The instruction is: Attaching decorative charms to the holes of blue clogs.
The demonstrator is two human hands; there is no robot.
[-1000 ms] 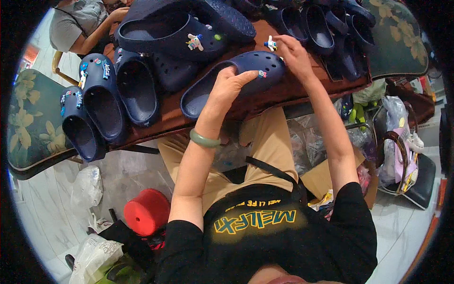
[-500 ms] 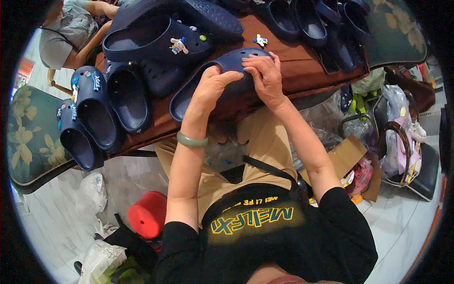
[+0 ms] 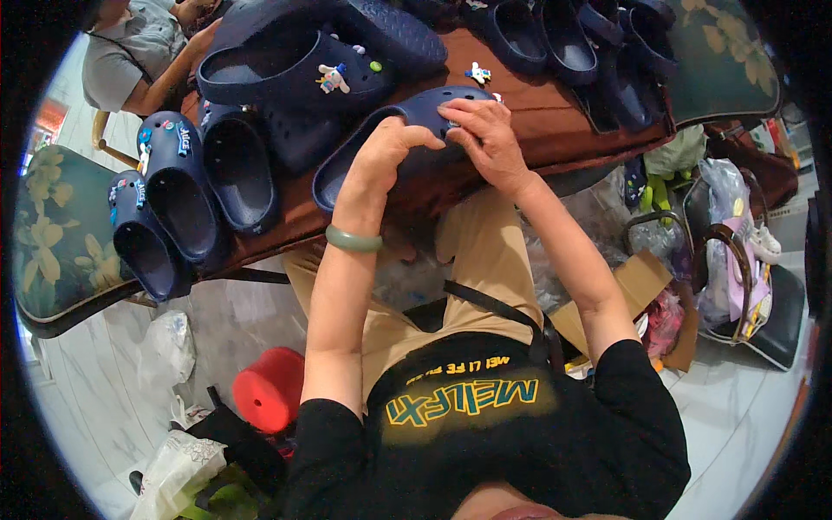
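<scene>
A navy blue clog [image 3: 341, 165] lies on the near part of the brown-covered table, toe toward the right. My left hand [image 3: 386, 156] grips it at the foot opening, with its fingers hidden in the shoe and its thumb stretched over the upper. On the holed top of the toe, my right hand [image 3: 492, 143] is closed, its thumb and fingertips pinched around a small pale piece too covered to name. Just beyond the toe lies a loose white-and-blue cartoon shoe charm [image 3: 477, 74]. Left of my hands stands a larger navy clog [image 3: 260, 74] bearing a white dog-like charm [image 3: 332, 78].
Several navy clogs [image 3: 178, 199] line the table's left edge, and more [image 3: 568, 43] stand at the far right. A person in grey [image 3: 130, 56] sits far left. Below are a red stool [image 3: 270, 390], plastic bags [image 3: 169, 347], an open cardboard box [image 3: 620, 295] and a loaded chair [image 3: 737, 260].
My right hand's fingers have drawn into a tighter pinch on the clog's toe. The left hand keeps its hold, its thumb nearly in place. The view has shifted slightly.
</scene>
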